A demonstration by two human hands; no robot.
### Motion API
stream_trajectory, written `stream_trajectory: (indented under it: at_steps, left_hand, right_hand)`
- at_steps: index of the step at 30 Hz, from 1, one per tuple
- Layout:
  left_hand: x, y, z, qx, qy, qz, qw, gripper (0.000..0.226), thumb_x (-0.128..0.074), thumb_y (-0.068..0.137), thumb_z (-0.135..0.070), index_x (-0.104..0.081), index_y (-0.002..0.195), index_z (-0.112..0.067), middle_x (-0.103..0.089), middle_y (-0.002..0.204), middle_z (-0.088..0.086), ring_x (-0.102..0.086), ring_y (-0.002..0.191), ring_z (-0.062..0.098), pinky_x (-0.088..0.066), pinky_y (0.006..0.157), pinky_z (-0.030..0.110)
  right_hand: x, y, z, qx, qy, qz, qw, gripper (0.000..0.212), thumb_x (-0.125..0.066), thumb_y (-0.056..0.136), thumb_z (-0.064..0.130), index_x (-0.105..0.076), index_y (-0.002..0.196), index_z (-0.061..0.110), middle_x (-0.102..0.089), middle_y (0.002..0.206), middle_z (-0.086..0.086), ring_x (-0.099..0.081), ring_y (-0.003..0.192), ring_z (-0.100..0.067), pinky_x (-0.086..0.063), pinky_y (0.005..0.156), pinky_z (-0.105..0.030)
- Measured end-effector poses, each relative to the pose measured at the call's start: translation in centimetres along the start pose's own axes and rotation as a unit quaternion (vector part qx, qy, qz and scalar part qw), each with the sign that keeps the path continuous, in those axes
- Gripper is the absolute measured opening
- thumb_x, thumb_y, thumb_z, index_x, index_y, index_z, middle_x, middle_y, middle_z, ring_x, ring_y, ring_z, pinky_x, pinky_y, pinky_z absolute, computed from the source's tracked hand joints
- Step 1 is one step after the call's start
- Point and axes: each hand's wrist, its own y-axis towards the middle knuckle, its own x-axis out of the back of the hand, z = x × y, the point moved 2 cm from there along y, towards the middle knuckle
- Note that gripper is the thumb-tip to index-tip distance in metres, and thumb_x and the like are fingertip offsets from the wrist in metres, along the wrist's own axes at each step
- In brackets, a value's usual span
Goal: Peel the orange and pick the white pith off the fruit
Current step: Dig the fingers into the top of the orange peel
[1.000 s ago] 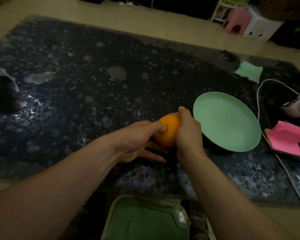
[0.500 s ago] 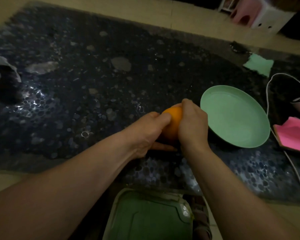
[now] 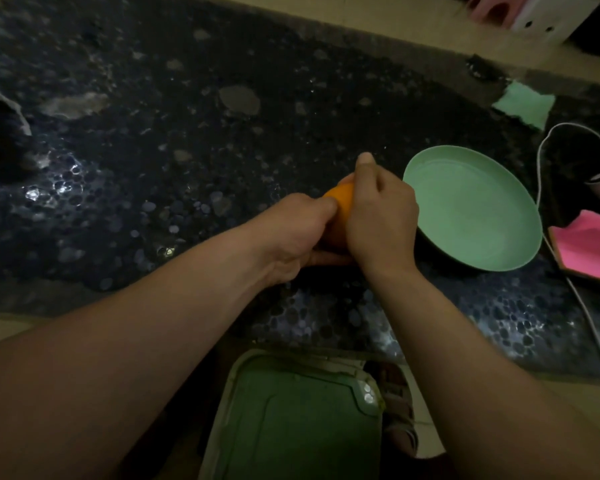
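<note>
Nearest, below the surface's near edge, sits a green bin lid [image 3: 291, 420]. Just past that edge, right of middle over the dark pebbled surface [image 3: 187, 161], both hands hold an orange [image 3: 340, 209] between them. The left hand [image 3: 298, 233] grips its left side and the right hand [image 3: 381, 216] curls its fingers around its right. Just beside them toward the right edge lies a green plate [image 3: 471, 209], with a green cloth [image 3: 523, 103] farther back.
</note>
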Motion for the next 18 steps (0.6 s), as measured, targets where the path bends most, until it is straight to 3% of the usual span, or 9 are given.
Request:
stream_trajectory:
  at_steps: [4,9,18]
  left_hand:
    - [0.2,0.0,-0.1,-0.001,-0.003,-0.002,1.000,0.038,-0.047,0.106,-0.015,-0.055,0.140,-0.001,-0.065,0.127,0.020,-0.071,0.105,0.029,-0.066,0.073,0.043]
    - [0.6,-1.0,-0.5,-0.004,0.000,0.066,0.998,0.035,-0.049,0.110,-0.030,-0.056,0.141,-0.014,-0.070,0.129,0.017,-0.077,0.105,0.034,-0.065,0.085,0.052]
    - [1.0,-1.1,-0.7,-0.013,-0.044,0.111,0.993,0.039,-0.059,0.108,-0.027,-0.058,0.144,-0.012,-0.070,0.133,0.019,-0.075,0.112,0.036,-0.062,0.096,0.047]
  right_hand:
    - [-0.2,0.0,0.1,-0.004,0.004,0.003,1.000,0.052,-0.043,0.109,0.048,-0.073,0.082,0.015,-0.069,0.076,0.004,-0.062,0.075,-0.006,-0.047,0.074,-0.029]
    - [0.1,1.0,-0.1,-0.196,0.169,0.018,0.966,0.047,-0.045,0.104,0.059,-0.071,0.084,0.025,-0.073,0.094,-0.002,-0.069,0.092,-0.022,-0.057,0.096,-0.050]
    - [0.4,0.9,0.1,-0.238,0.214,0.025,0.947,0.050,-0.049,0.102,0.062,-0.078,0.082,0.026,-0.077,0.087,-0.001,-0.073,0.089,-0.025,-0.061,0.090,-0.053]
